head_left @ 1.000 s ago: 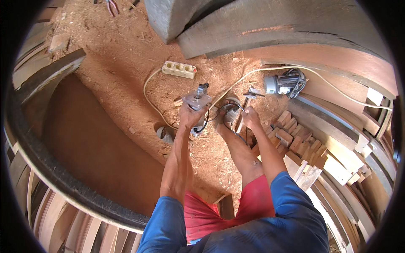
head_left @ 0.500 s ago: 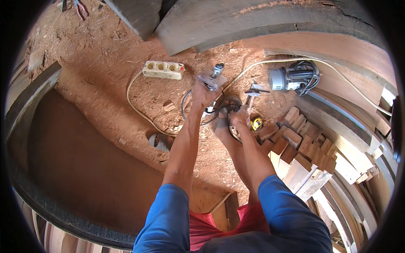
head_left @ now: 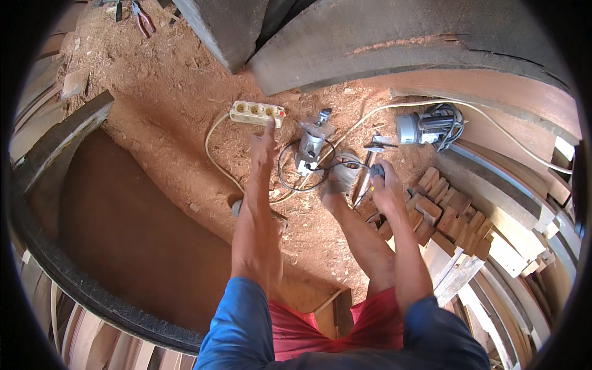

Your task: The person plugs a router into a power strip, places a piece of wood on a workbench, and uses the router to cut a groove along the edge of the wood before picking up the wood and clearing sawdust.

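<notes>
My left hand (head_left: 264,147), somewhat blurred, reaches to the near edge of a white power strip (head_left: 256,111), one finger stretched toward its right end. Nothing shows in that hand. My right hand (head_left: 386,182) is closed round a black plug (head_left: 376,171) on a black cord. That cord loops back to a small silver trim router (head_left: 312,145), which rests on the sawdust between my hands with its base plate (head_left: 317,127) facing away. Just left of my right hand stands my foot (head_left: 342,176), and beyond it lies a dark-headed tool (head_left: 377,147).
A grey power tool (head_left: 425,126) with a coiled cord lies at the right. Stacked wood blocks (head_left: 453,209) stand near my right arm. A cream cable (head_left: 487,117) crosses the floor. A large curved wooden piece (head_left: 123,246) fills the left; pliers (head_left: 143,20) lie far left.
My left hand has let go of the router, now on the floor, and moved left to the power strip. My right hand has moved right with the plug, drawing out the cord.
</notes>
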### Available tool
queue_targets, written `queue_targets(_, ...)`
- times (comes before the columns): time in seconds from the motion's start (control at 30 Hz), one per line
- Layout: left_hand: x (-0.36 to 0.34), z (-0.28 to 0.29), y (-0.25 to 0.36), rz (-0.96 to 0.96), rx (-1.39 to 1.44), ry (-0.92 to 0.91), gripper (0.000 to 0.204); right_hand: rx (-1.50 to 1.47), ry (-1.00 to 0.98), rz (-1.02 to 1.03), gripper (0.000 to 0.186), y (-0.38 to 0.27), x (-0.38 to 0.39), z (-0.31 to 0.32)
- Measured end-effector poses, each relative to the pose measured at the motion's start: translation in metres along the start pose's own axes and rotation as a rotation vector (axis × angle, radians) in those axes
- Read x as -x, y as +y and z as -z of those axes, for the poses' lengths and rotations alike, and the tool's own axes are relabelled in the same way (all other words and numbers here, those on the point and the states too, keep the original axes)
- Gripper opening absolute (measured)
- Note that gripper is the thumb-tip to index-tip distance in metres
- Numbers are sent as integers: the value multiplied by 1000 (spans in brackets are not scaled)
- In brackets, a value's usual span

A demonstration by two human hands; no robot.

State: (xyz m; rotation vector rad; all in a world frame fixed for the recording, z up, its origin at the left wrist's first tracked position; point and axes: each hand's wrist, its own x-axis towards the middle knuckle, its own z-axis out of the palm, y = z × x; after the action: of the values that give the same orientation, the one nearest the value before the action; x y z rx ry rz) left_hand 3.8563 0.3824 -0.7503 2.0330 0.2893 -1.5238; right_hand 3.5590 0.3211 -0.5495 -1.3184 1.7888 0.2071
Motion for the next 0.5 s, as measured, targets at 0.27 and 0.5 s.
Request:
queue_targets(0.27, -44, 5, 15, -330, 544, 52, 37, -78, -270, 232, 36, -98, 76, -14)
queue_targets(0.5, 90, 35, -39, -345, 540, -132, 60, -500, -202, 106, 27, -87, 58, -36)
